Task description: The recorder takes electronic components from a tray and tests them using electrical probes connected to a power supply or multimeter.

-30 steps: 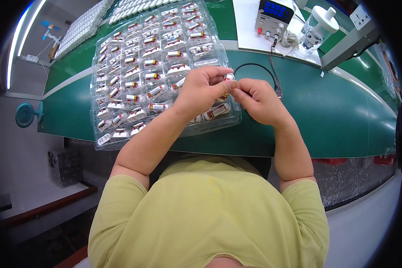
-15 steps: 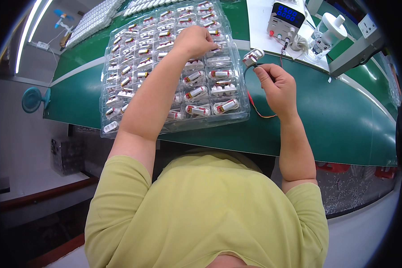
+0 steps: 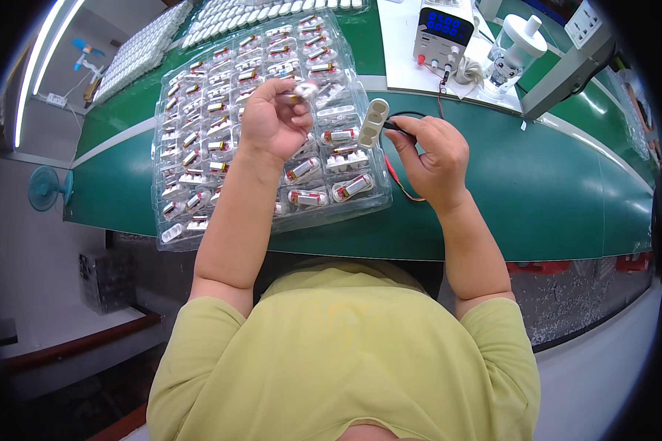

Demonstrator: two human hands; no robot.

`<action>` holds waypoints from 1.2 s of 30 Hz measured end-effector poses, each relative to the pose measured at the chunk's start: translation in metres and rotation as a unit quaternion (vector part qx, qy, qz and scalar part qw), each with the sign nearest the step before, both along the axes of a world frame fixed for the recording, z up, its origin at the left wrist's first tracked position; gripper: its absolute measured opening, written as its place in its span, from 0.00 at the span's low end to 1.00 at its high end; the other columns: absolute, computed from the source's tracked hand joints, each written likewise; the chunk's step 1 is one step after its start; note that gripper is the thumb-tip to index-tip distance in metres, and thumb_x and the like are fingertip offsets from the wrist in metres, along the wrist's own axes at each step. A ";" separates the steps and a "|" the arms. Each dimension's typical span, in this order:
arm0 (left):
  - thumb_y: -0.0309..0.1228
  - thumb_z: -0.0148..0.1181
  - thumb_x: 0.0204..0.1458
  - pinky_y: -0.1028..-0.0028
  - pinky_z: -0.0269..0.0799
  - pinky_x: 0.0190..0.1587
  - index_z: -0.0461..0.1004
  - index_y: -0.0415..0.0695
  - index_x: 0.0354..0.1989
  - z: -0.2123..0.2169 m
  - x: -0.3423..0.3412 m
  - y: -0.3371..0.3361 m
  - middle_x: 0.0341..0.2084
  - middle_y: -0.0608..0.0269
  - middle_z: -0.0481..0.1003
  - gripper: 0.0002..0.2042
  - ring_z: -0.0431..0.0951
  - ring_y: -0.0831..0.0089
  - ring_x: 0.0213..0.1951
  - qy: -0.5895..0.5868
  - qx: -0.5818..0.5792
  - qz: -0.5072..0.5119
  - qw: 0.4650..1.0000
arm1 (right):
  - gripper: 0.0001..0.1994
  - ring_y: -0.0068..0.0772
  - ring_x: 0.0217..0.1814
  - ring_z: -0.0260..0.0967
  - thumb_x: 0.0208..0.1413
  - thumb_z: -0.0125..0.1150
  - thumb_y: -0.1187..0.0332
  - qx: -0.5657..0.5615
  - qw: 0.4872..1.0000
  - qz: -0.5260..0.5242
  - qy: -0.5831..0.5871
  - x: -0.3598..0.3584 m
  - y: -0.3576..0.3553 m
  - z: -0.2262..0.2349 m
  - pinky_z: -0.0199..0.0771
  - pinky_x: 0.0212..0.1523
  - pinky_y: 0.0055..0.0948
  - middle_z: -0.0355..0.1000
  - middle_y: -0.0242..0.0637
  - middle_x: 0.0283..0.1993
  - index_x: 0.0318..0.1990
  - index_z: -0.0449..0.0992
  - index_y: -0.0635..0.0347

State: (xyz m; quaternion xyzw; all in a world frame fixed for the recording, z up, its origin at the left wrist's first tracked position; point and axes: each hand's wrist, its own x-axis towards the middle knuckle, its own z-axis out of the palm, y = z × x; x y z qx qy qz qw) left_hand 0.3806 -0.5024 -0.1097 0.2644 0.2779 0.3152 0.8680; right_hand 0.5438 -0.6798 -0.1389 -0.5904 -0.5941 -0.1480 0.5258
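Above the clear plastic tray (image 3: 371, 197), my left hand (image 3: 272, 125) is closed on a small white unit (image 3: 301, 92), blurred by motion. The tray's pockets hold several white oval housings fitted with silver batteries (image 3: 353, 187) and red wires. At the tray's right edge, my right hand (image 3: 432, 151) pinches a black cable plug (image 3: 394, 126). A white oval housing (image 3: 374, 123) with three round recesses sits at the plug's tip, tilted upright; where they join is too small to make out. Red and orange wires (image 3: 394, 173) hang below that hand.
A power supply with a blue display (image 3: 445, 28) stands on a white board, beside a clear lidded cup (image 3: 513, 55) and a grey post (image 3: 566, 77). Rows of white housings (image 3: 261, 16) lie beyond the tray. A small teal fan (image 3: 44, 188) is at the far left.
My left hand has come back toward me from the tray's pockets, a white unit now showing in its fingers. My right hand moved left, and its housing turned from battery side to recessed side.
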 end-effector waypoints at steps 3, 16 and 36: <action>0.29 0.55 0.51 0.78 0.53 0.16 0.68 0.42 0.33 -0.007 0.002 -0.003 0.19 0.63 0.69 0.05 0.64 0.77 0.17 -0.019 -0.035 -0.034 0.999 | 0.05 0.35 0.21 0.66 0.45 0.67 0.72 -0.029 0.999 0.013 0.033 -0.001 -0.001 0.000 0.65 0.23 0.30 0.70 0.36 0.21 0.30 0.77 0.59; 0.22 0.61 0.47 0.80 0.70 0.34 0.72 0.45 0.53 0.007 0.013 -0.057 0.40 0.65 0.74 0.21 0.72 0.82 0.28 0.163 0.456 -0.205 0.850 | 0.09 0.40 0.25 0.67 0.54 0.58 0.67 -0.162 0.963 0.093 0.196 -0.001 -0.005 -0.002 0.64 0.26 0.32 0.69 0.41 0.24 0.27 0.73 0.62; 0.31 0.60 0.40 0.65 0.72 0.45 0.71 0.43 0.49 -0.002 0.021 0.013 0.39 0.53 0.76 0.23 0.77 0.59 0.39 0.416 0.665 -0.153 0.601 | 0.12 0.15 0.22 0.55 0.60 0.55 0.66 -0.147 0.923 0.116 0.337 -0.002 0.000 -0.012 0.57 0.24 0.20 0.65 0.27 0.21 0.28 0.73 0.64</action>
